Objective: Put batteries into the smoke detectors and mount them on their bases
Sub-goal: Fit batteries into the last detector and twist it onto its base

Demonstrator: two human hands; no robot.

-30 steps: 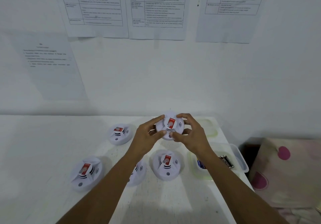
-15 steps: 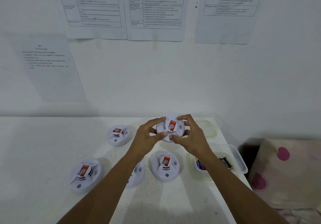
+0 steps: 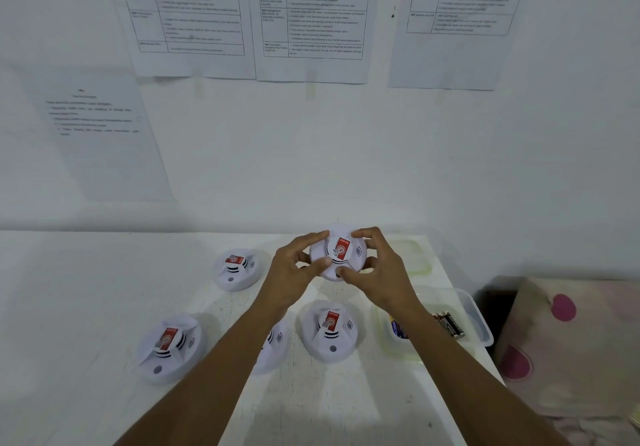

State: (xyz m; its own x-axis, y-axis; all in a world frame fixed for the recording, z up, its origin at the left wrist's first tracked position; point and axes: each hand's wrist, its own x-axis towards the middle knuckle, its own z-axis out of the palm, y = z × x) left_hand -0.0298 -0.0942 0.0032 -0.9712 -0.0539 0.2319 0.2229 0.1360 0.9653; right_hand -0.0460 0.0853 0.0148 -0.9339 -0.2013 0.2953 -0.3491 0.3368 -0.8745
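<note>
left hand (image 3: 294, 274), right hand (image 3: 382, 277) — both curled round smoke detector (image 3: 341, 255) | left forearm (image 3: 221, 369) half-covers near detector (image 3: 278, 343) | battery tub (image 3: 479, 319) — right

both hands (image 3: 341, 272), gripping smoke detector (image 3: 341, 253)

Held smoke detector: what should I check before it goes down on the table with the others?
1. Grip: left hand and right hand both pinch the held smoke detector by its rim: ok.
2. Red label faces up: ok.
3. Locked onto its base: underside hidden, cannot tell.
4. Battery fitted inside: cannot tell.
5. Landing spot: bare table shows left of the back detector: ok.
6. Spare batteries lie in the clear container at right: ok.
</note>
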